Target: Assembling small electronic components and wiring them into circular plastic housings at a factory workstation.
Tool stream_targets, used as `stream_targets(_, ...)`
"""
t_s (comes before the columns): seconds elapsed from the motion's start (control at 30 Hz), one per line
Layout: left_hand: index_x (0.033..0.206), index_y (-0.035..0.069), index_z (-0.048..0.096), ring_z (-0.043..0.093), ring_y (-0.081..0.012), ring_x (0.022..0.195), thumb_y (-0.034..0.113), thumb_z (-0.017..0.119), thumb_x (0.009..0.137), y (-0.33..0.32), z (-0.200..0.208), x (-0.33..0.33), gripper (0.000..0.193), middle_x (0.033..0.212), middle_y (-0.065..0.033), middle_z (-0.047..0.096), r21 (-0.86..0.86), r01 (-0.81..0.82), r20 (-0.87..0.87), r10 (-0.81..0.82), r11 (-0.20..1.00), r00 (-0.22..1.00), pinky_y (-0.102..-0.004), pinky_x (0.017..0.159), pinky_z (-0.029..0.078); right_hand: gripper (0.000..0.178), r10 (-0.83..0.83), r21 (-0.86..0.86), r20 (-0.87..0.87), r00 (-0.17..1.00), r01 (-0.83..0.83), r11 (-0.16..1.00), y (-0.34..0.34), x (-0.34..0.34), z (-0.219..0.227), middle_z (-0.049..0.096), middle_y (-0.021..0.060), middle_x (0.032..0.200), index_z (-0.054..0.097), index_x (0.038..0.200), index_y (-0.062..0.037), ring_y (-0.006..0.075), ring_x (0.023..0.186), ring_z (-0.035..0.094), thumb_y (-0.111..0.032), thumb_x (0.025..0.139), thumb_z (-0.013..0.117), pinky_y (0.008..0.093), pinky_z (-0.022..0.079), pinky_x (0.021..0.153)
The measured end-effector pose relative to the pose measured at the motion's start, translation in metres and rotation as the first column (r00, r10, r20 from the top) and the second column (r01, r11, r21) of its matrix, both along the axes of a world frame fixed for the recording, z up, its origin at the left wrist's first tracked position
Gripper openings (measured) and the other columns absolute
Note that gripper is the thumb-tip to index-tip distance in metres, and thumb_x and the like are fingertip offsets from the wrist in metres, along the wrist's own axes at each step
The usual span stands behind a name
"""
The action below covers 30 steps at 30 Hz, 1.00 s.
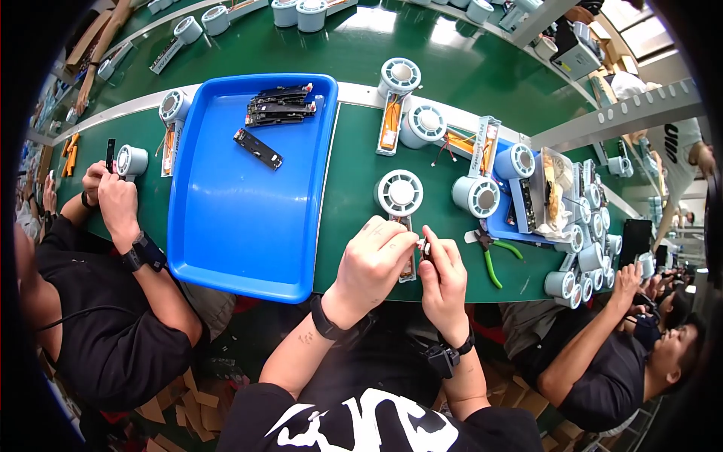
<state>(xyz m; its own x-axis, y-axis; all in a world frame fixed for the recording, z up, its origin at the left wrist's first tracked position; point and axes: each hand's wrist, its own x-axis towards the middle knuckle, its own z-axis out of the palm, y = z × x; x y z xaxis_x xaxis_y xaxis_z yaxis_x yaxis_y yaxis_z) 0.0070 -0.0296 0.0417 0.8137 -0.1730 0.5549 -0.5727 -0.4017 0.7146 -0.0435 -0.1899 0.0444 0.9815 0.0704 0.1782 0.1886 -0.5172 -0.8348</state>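
My right hand [446, 285] is closed on a black circuit board [427, 255], seen nearly end-on, with a small white connector at its tip. My left hand [375, 258] is pinched close beside that tip; what lies between its fingers is too small to make out. Just beyond both hands a pale blue handheld fan [400, 193] lies on the green bench, its round head away from me. Its open handle [407, 270] runs toward me, partly hidden under my fingers. Green-handled cutting pliers [491, 256] lie to the right of my right hand.
A blue tray [241, 248] at left holds several black circuit boards [280, 105]. More fans [423, 124] with orange wires lie at the back. A blue bin [520, 232] and a pile of fans [587, 256] stand at right. Co-workers sit on both sides.
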Motion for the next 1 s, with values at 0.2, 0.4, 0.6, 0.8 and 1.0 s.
stream_targets(0.2, 0.086, 0.003, 0.070, 0.063, -0.0271, 0.073, -0.004, 0.081, 0.071, 0.002, 0.003, 0.001, 0.020, 0.082, -0.0074, 0.067, -0.013, -0.008, -0.016, 0.008, 1.000, 1.000, -0.0357, 0.065, 0.053, 0.046, 0.042, -0.107, 0.084, 0.996, -0.033, 0.994, -0.005, 0.002, 0.001, 0.061, 0.0151, 0.111, 0.057, 0.142, 0.0034, 0.0284, 0.091, 0.063, 0.001, 0.097, 0.062, 0.0358, 0.053, 0.079)
stream_targets(0.4, 0.082, 0.005, 0.069, 0.061, -0.0261, 0.070, -0.004, 0.080, 0.071, 0.004, -0.001, 0.004, 0.018, 0.080, -0.0064, 0.066, -0.047, 0.020, -0.040, -0.022, 0.999, 0.999, -0.0347, 0.061, 0.050, 0.049, 0.133, -0.142, 0.123, 0.983, -0.115, 0.983, -0.012, 0.008, 0.001, 0.062, 0.0158, 0.113, 0.059, 0.141, 0.0025, 0.0300, 0.092, 0.064, 0.006, 0.093, 0.064, 0.0375, 0.054, 0.080)
stream_targets(0.6, 0.082, 0.005, 0.070, 0.061, -0.0251, 0.067, -0.003, 0.080, 0.072, 0.008, 0.001, 0.002, 0.016, 0.077, -0.0073, 0.065, -0.032, 0.062, -0.152, -0.066, 0.998, 0.986, -0.0342, 0.059, 0.050, 0.055, 0.206, -0.177, 0.136, 0.969, -0.181, 0.967, -0.022, 0.019, 0.003, 0.063, 0.0148, 0.114, 0.061, 0.140, 0.0002, 0.0311, 0.094, 0.064, 0.009, 0.086, 0.069, 0.0384, 0.054, 0.080)
stream_targets(0.8, 0.082, 0.005, 0.071, 0.064, -0.0256, 0.065, -0.001, 0.080, 0.073, 0.009, 0.000, 0.003, 0.014, 0.075, -0.0082, 0.067, -0.092, 0.106, -0.194, -0.122, 0.990, 0.973, -0.0346, 0.058, 0.051, 0.063, 0.373, -0.251, 0.138, 0.918, -0.332, 0.909, -0.039, 0.032, 0.006, 0.063, 0.0121, 0.113, 0.061, 0.139, -0.0018, 0.0311, 0.092, 0.063, 0.009, 0.078, 0.074, 0.0391, 0.054, 0.080)
stream_targets(1.0, 0.082, 0.004, 0.072, 0.066, -0.0259, 0.067, 0.000, 0.080, 0.074, 0.009, -0.002, 0.002, 0.012, 0.075, -0.0087, 0.069, -0.087, 0.102, -0.216, -0.119, 0.991, 0.969, -0.0344, 0.058, 0.052, 0.065, 0.438, -0.275, 0.136, 0.889, -0.391, 0.879, -0.042, 0.040, 0.010, 0.063, 0.0114, 0.112, 0.061, 0.139, -0.0025, 0.0308, 0.091, 0.062, 0.009, 0.077, 0.074, 0.0393, 0.054, 0.080)
